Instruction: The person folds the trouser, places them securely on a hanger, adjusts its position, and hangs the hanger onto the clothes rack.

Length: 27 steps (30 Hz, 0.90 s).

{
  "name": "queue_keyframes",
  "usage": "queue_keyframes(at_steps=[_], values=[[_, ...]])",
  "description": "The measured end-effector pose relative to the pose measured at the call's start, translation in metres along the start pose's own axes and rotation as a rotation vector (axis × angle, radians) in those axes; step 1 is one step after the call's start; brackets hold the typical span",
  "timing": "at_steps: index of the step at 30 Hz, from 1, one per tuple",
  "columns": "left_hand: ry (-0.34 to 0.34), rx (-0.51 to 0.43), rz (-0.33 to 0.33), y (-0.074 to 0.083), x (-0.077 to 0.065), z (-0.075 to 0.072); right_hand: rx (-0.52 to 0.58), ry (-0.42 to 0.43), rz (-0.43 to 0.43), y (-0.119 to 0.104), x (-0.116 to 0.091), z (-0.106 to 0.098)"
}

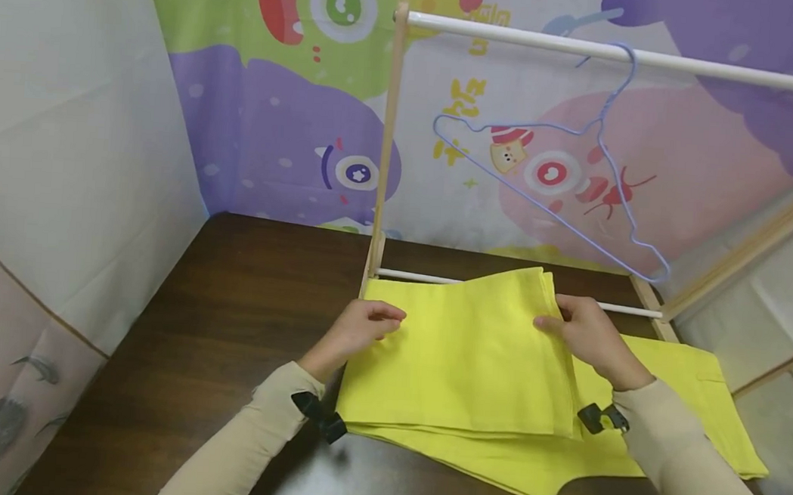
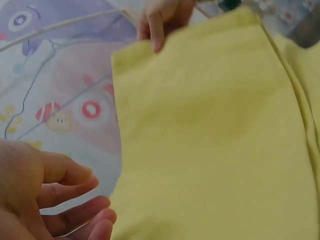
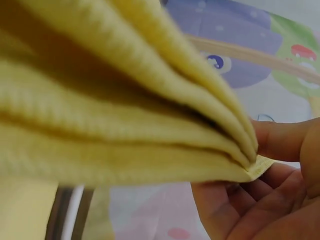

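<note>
Pinching the upper right edge of a folded yellow garment point(image 1: 458, 357), a person's right hand point(image 1: 592, 331) held the fabric with the thumb on the near face and the fingers curled behind, the layers gathering at the grip. Opposite, the left hand point(image 1: 357, 328) hung over the garment's left side with its fingers loosely bent, thumb and forefinger close together and nothing visible between them; whether the fingertips touched the cloth could not be told. The folded upper part lay between the two sets of fingers, while lower layers spread toward the person and out to the right, beneath the right wrist, on a dark wooden table point(image 1: 229, 305). Beyond the right fingers, a blue wire hanger point(image 1: 604, 112) hung from the white rail point(image 1: 552, 43) of a rack, whose wooden upright point(image 1: 389, 141) rose just beyond the left fingertips. A cartoon-printed backdrop point(image 1: 287, 142) stood farther off, behind the rack. Behind the fingers of each hand, a strap with a black buckle point(image 1: 318, 415) crossed a pale sleeve point(image 1: 242, 435).
</note>
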<state>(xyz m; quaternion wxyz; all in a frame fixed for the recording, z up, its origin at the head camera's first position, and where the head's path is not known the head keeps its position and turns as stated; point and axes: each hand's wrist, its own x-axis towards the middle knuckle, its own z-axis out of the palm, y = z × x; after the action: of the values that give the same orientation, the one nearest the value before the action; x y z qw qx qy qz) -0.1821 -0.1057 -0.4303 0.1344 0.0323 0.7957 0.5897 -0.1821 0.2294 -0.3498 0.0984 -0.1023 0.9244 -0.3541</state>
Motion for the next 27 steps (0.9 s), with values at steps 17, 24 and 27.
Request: queue_keyframes(at_steps=[17,24,27], values=[[0.211,0.159,0.064,-0.038,0.004,-0.009,-0.087,0.029,-0.004,0.004,-0.009,-0.028],[0.206,0.145,0.067,-0.040,0.003,-0.003,-0.166,0.086,-0.044,0.010,-0.015,-0.039],[0.214,0.140,0.066,-0.040,0.003,-0.002,-0.196,0.115,-0.055,0.014,-0.017,-0.044]])
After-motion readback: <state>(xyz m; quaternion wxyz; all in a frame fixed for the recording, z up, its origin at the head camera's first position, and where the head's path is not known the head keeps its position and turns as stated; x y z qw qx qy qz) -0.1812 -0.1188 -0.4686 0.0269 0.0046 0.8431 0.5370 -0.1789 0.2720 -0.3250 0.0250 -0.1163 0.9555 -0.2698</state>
